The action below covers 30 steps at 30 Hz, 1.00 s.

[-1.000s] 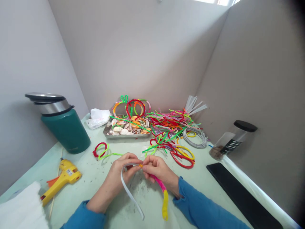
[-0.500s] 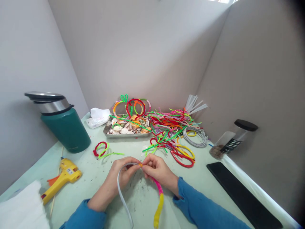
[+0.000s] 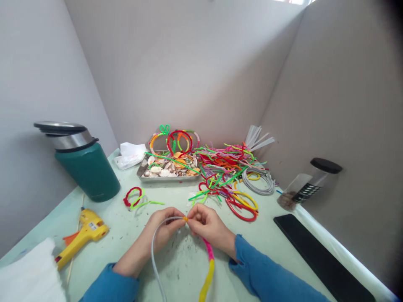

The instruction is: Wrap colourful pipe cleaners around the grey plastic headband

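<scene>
Both hands meet at mid-desk, fingertips nearly touching. Left hand (image 3: 165, 228) pinches the bare end of a thin grey headband (image 3: 153, 256), a smooth plastic strip that arcs down from the grip toward the person. Right hand (image 3: 206, 224) pinches a fuzzy pipe cleaner (image 3: 208, 262) wound around the other half of the band; an orange tip shows right at the grip, then pink, then yellow farther down. Both grips are pressed together on these, fingers curled.

Beyond the grip, a shallow metal tray (image 3: 163, 178) holds pale and orange shells, with wrapped hoops standing behind it. Beyond and right of the grip lies a loose heap of pipe cleaners (image 3: 225, 167) in red, green, pink and yellow, with grey bands beside it. Left of the grip, a small red and green loop (image 3: 134, 198) lies flat; farther left, a yellow glue gun (image 3: 82, 235) and a round green bin (image 3: 85, 167) with a steel lid. Right of the grip, a flat black slab (image 3: 317, 260) and a tilted clear jar (image 3: 307, 184) with a black cap. The desk (image 3: 126, 235) is pale green, speckled with dark fluff.
</scene>
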{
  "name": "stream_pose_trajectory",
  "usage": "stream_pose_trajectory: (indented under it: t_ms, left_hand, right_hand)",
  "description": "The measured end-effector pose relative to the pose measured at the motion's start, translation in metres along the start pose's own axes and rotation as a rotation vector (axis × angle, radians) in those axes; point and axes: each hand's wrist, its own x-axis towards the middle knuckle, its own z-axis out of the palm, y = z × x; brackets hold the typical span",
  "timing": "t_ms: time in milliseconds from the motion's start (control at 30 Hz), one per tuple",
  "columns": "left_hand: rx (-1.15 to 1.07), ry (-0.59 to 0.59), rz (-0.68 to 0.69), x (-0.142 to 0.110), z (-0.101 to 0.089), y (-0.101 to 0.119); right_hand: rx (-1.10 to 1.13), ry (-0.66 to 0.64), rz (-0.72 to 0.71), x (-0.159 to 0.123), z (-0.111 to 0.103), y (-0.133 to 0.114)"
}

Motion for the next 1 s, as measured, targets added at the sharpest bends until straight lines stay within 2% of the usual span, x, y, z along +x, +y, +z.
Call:
stream_pose_trajectory:
  t_ms: [100, 233, 433, 600, 767, 1000]
  left_hand:
    - [-0.057, -0.026, 0.013, -0.002, 0.0, 0.004]
    - [-0.023, -0.017, 0.049, -0.004, -0.002, 0.008]
    - [-0.082, 0.012, 0.008, 0.0, -0.001, -0.003]
    - [-0.163, 0.002, 0.006, 0.0, 0.001, -0.004]
    - [-0.199, -0.062, 0.067, -0.004, -0.002, 0.001]
    - [-0.196, -0.051, 0.136, -0.005, -0.003, 0.001]
  right_hand:
    - [-0.004, -0.011, -0.007, 0.0, -0.001, 0.0]
    - [-0.024, -0.021, -0.05, 0.0, -0.002, 0.001]
    - [-0.043, -0.003, -0.105, 0.0, -0.001, 0.003]
    - [-0.071, -0.006, -0.083, -0.001, 0.0, 0.001]
    - [0.039, -0.012, -0.024, -0.001, -0.003, -0.007]
    - [0.213, -0.096, 0.038, -0.001, -0.006, -0.011]
